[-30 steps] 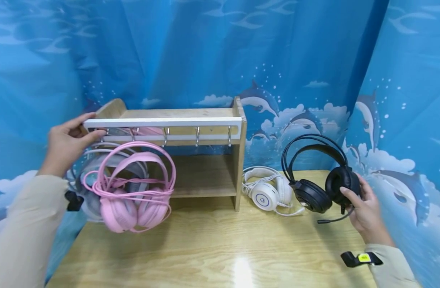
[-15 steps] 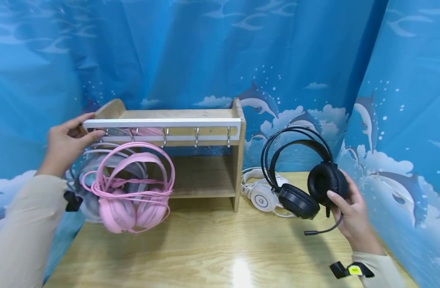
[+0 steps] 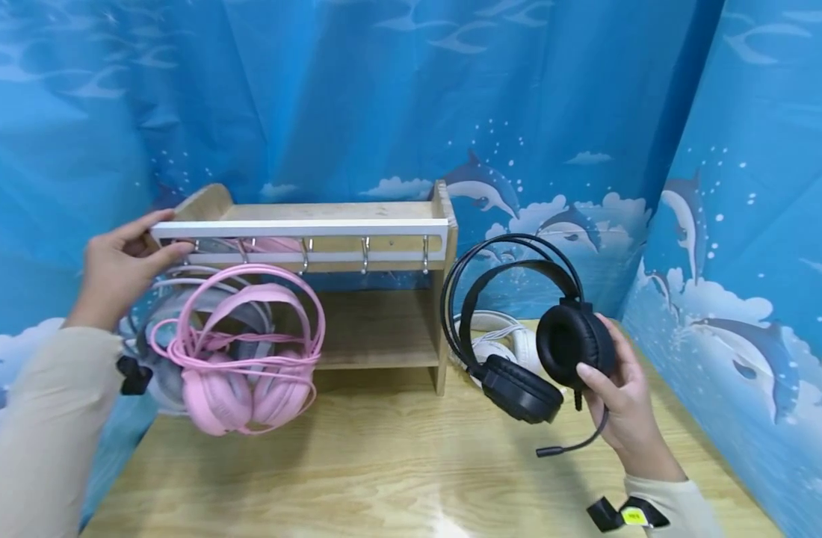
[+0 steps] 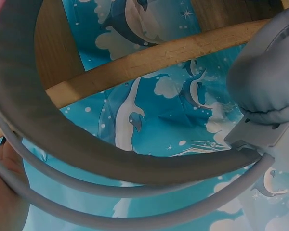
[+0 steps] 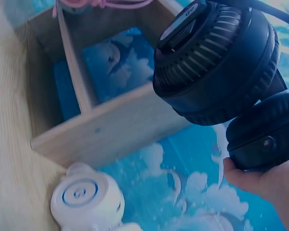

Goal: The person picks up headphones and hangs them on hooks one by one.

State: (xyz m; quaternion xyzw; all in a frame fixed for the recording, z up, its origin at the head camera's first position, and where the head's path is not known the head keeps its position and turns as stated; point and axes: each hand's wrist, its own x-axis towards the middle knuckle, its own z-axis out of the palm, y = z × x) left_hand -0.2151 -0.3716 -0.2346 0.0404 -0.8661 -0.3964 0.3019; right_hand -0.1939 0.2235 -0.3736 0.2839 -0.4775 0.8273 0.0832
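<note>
A gray headset [image 4: 135, 168] spans the foreground; left hand [image 4: 5, 207] at the edge; wooden bar [image 4: 159, 57], dolphin-print cloth [image 4: 159, 120] behind.

Pale cream cloth makes up the long, plain left sleeve [image 3: 44, 433] above a bare left hand [image 3: 123, 263], and the right sleeve [image 3: 676, 506] above a bare right hand [image 3: 628, 412]. A black fitting [image 3: 134, 375] shows beside the left sleeve; a black strap [image 3: 606, 515] on the right carries a yellow label [image 3: 634, 515], its dark marking seemingly lettering, too small to read.

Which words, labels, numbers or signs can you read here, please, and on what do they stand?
None is legible.
Black headset: the earcup marking is too blurred.
White headphones: the earcup emblem is too blurred.
Yellow label on the right wrist's strap: too small.
</note>
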